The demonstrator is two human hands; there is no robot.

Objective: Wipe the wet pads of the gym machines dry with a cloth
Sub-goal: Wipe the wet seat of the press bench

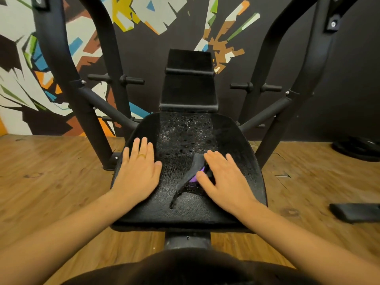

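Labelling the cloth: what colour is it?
The cloth is dark grey to black with a purple patch; head view, under the right hand.

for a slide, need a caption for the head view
The right hand presses a dark cloth on the wet seat pad; left hand rests flat on it.

The seat pad (186, 138) lies open ahead; frame tubes (90, 112) flank both sides.

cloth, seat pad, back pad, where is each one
cloth (186, 179): head view, its grey folded strip
seat pad (185, 136): head view, wet far middle
back pad (189, 87): head view, middle of its face
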